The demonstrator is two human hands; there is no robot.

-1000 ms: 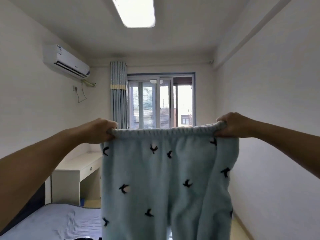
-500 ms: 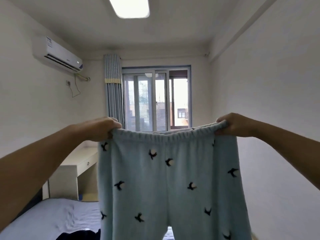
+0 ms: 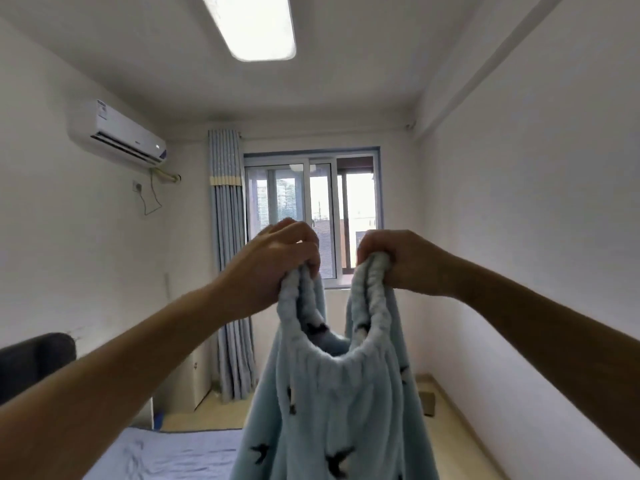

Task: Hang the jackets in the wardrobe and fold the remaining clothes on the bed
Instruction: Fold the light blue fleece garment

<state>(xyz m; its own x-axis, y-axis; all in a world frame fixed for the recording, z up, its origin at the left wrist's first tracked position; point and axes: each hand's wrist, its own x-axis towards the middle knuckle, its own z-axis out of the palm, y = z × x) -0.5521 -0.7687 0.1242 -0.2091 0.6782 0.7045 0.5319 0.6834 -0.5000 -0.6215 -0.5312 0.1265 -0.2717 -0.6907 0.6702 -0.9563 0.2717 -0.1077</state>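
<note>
At the centre of the frame, the left hand (image 3: pixel 277 265) and the right hand (image 3: pixel 403 261) are raised near each other, each closed tight on an end of the gathered elastic waistband of the pale blue fleece trousers with small dark bird shapes (image 3: pixel 332 410). The waistband sags in a loop between the fists, and the legs hang to the bottom edge, above the blue-sheeted bed (image 3: pixel 166 455) at lower left.

Home bedroom: bed (image 3: pixel 180 452), curtained window (image 3: pixel 311 216), wall air conditioner (image 3: pixel 117 135), ceiling light (image 3: pixel 252 26).
</note>
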